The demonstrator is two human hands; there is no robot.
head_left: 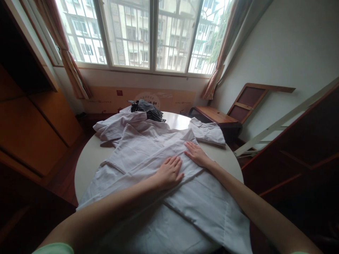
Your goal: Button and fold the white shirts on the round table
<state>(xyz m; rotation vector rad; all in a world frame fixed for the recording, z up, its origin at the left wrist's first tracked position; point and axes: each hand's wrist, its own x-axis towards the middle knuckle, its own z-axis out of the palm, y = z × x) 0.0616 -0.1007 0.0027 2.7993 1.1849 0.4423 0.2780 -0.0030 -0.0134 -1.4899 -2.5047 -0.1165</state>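
Observation:
A large white garment [143, 148], perhaps a coat or shirt, lies spread over a round white table [90, 162] and drapes over its near edge. One part of it is folded across diagonally. My left hand [170, 171] rests flat on the folded part near the middle, fingers stretched out. Farther right, my right hand [196, 153] also lies flat on the cloth, close to the garment's right edge. Neither hand grips anything.
Behind the garment sit a crumpled white cloth [113, 125] and a black-and-white striped cloth [148, 109]. A folded white garment [208, 131] lies at the table's right rear. Beyond are a wooden bench [215, 114], a window and, at left, a cabinet [29, 130].

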